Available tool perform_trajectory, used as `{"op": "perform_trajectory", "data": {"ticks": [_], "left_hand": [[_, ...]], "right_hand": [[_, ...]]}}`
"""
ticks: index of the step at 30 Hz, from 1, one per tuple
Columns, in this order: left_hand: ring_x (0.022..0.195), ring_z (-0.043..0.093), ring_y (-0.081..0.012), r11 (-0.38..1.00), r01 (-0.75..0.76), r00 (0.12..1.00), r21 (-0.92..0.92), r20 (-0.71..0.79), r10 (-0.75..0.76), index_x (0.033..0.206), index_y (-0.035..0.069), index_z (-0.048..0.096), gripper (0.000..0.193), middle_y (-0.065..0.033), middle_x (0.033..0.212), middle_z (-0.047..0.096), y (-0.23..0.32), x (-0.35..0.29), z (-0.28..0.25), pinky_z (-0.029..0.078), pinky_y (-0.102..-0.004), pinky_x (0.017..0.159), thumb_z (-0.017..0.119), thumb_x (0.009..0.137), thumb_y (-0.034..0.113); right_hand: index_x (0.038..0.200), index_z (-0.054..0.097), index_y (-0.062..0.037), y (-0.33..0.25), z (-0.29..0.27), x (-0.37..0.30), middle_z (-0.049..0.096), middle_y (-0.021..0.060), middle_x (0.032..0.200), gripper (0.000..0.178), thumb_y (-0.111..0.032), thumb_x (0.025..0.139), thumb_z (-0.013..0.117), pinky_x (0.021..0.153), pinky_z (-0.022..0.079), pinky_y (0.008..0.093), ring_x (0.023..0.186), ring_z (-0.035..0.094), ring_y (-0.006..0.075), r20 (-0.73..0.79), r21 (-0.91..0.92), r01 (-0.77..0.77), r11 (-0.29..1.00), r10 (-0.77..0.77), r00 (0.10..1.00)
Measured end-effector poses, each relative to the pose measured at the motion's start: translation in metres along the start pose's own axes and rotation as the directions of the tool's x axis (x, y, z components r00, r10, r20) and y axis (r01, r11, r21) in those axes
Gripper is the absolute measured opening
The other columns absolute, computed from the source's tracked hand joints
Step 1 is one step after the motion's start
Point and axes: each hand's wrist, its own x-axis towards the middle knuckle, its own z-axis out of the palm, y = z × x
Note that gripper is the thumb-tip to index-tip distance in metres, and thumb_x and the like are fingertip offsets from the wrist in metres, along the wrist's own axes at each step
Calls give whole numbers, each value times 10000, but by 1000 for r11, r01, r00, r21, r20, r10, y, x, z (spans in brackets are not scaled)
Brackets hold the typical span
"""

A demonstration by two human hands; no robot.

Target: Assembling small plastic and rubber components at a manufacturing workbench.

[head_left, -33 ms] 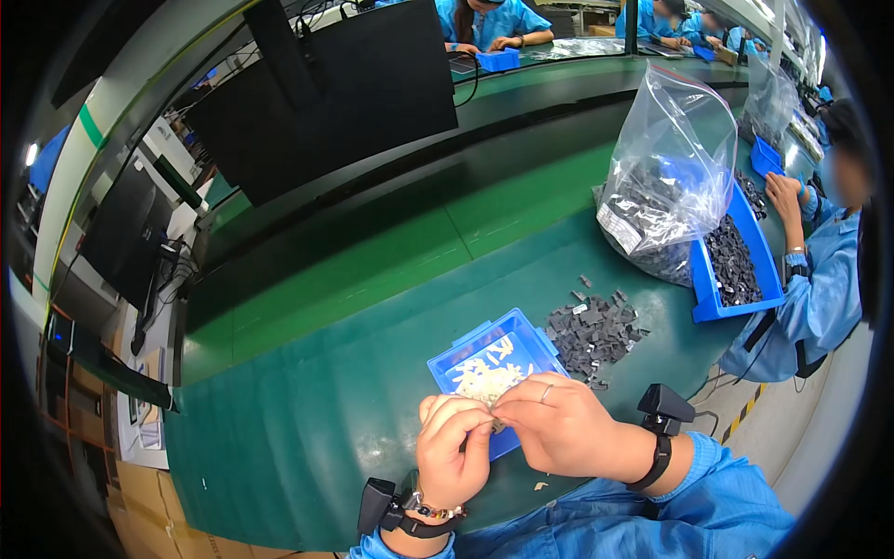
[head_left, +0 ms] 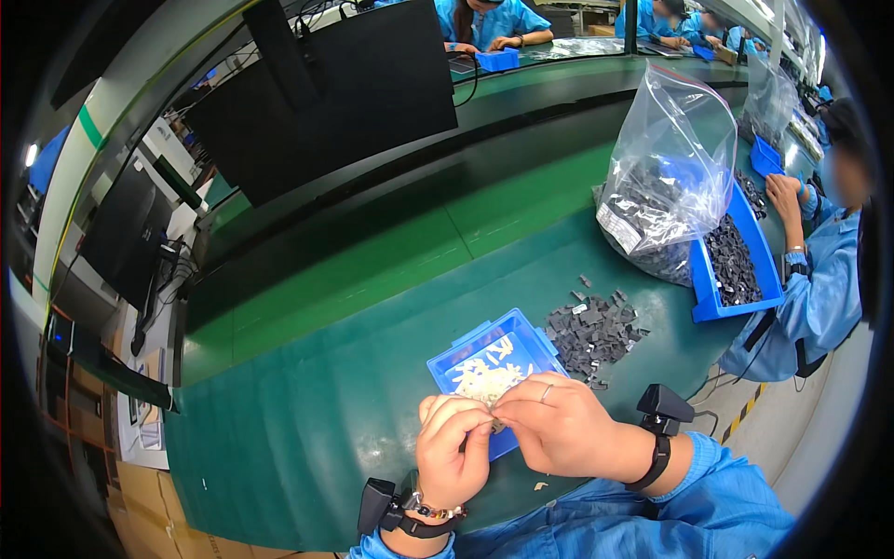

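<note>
the left hand (head_left: 452, 454) and the right hand (head_left: 563, 429) meet fingertip to fingertip over the near part of a blue tray (head_left: 529, 349), close to the near edge of the table (head_left: 326, 438). the fingers of both are pinched closed; whatever sits between them is too small and too covered to make out, so i cannot tell what they grip. bringing both sets of tips together probably suits pieces this tiny — one hand can steady while the other turns.

the cream pieces (head_left: 487, 379) lie heaped in the tray, right by the fingertips; its raised walls likely keep them from scattering. a lone light scrap (head_left: 541, 485) lies outside, nearer the table's near edge. just right of the tray, a pile of dark pieces (head_left: 596, 335) spreads loose on the table, perhaps so single ones are easy to reach. farther right, toward the table's far edge, a clear bag (head_left: 666, 186) bulges with dark parts beside a blue bin (head_left: 736, 312) of black ones — seemingly bulk stock, kept clear of the hands.
</note>
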Motion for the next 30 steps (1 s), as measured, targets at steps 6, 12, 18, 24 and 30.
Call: {"op": "perform_trajectory", "data": {"ticks": [6, 12, 18, 24, 30], "left_hand": [[814, 595, -214, 998, 37, 999, -54, -26, -39, 871, -2, 605, 39, -91, 858, 651, -3, -2, 1, 429, -344, 813, 641, 881, 8], [858, 564, -178, 970, 196, 979, -147, -26, -201, 897, -7, 606, 23, -81, 874, 647, -4, -9, 2, 423, -320, 816, 628, 897, 2], [843, 570, -171, 978, 174, 984, -112, -16, -176, 890, 7, 614, 22, -78, 880, 654, -5, -8, 1, 401, -302, 820, 635, 892, 0], [806, 588, -168, 993, 115, 991, -40, -63, -118, 886, 23, 621, 77, -56, 836, 663, -5, -7, 2, 362, -323, 858, 684, 848, -1], [764, 621, -177, 989, -5, 994, 145, -108, 20, 842, 37, 671, 105, -47, 790, 691, 5, 0, 1, 341, -337, 841, 744, 772, 9]], "right_hand": [[900, 668, -16, 8, -1, 3, 651, 107, 837, 145, 2, 756, 675, 699, 506, 389, 758, 641, 285, -81, -106, -53, 993, 45, 996], [899, 692, -1, 19, -1, 0, 673, 121, 836, 124, 17, 779, 668, 726, 527, 390, 781, 658, 310, -56, 29, -130, 991, 132, 990], [942, 697, 9, 11, -1, 5, 704, 125, 880, 105, -6, 847, 656, 737, 541, 354, 804, 683, 288, 100, 438, -272, 857, 255, 962], [897, 670, 12, 9, -1, 5, 686, 139, 868, 49, -27, 874, 652, 710, 524, 321, 817, 676, 238, 219, 480, -394, 784, 328, 919], [951, 650, 5, 9, 7, -2, 665, 72, 928, 37, -3, 926, 624, 720, 488, 269, 809, 591, 124, 248, 553, -464, 692, 394, 885]]}}
